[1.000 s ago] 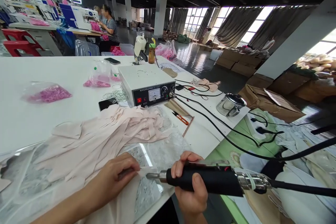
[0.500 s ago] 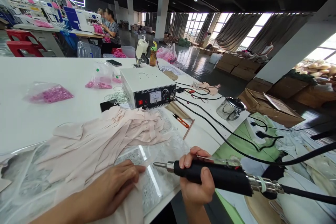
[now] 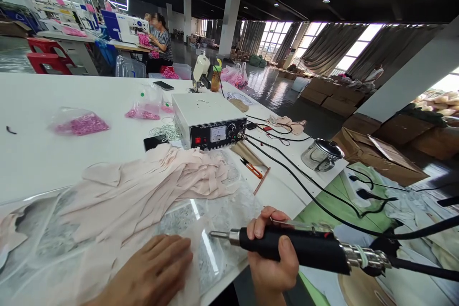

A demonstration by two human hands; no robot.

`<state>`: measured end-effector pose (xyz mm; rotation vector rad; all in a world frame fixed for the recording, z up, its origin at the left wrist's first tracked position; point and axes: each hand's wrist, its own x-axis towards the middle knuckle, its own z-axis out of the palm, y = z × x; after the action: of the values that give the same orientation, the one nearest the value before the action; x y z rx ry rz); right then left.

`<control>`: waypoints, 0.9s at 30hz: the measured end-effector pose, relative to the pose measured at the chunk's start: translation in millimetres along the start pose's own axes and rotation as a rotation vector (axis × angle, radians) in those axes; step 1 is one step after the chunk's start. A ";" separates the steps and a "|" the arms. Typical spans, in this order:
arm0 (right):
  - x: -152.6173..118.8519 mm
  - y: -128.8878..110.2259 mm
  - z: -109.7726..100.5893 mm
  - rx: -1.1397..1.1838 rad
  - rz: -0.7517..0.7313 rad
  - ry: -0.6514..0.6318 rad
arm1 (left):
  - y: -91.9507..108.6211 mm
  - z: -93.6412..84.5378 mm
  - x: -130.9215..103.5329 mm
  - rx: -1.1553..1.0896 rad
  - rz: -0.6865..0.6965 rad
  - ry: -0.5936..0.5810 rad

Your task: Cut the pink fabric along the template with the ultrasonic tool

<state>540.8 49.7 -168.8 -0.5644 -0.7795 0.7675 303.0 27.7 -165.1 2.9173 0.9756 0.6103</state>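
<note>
My right hand (image 3: 274,253) is wrapped round the black handle of a handheld ultrasonic welder (image 3: 308,248). Its metal tip points left, above a clear plastic sheet (image 3: 218,239). A cable leaves its rear end on the right. My left hand (image 3: 158,260) lies flat, fingers stretched out, on a pale pink fabric strip (image 3: 190,277) near the table's front edge. Beyond it a heap of pale pink fabric strips (image 3: 161,177) spreads over the plastic. Behind the heap stands the welder's white control box (image 3: 211,112), with a dial and a red switch on its front.
Orange thread snips (image 3: 253,169) lie right of the heap. A glass pot with a lid (image 3: 321,155) stands near the right edge. Black cables (image 3: 287,174) cross that side. Bags of pink pieces (image 3: 84,122) rest at left. A co-worker (image 3: 163,40) sits at a sewing machine behind.
My left hand has moved nearer to me, and its fingers have flattened on the fabric strip. The view has shifted slightly left. The welder stays in my right hand.
</note>
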 end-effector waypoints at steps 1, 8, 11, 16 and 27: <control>-1.9 -0.7 1.2 0.007 0.005 -0.008 | 1.1 -1.0 -5.2 0.062 0.066 -0.024; -7.0 14.9 10.9 0.006 -0.011 -0.019 | -9.7 -11.8 -18.6 0.070 0.158 -0.093; -0.8 19.0 6.8 -0.007 -0.045 0.026 | -14.7 -21.7 -21.3 -0.007 0.145 -0.137; 7.0 4.1 -3.0 -0.035 -0.049 0.120 | -18.0 -32.7 -24.9 -0.187 0.064 -0.134; -21.9 10.9 12.2 -0.054 -0.011 -0.043 | -9.2 -40.6 -18.2 -0.028 0.127 -0.156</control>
<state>516.5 41.2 -178.1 -0.5934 -0.8441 0.7526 269.7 19.8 -135.3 2.9654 0.7641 0.3873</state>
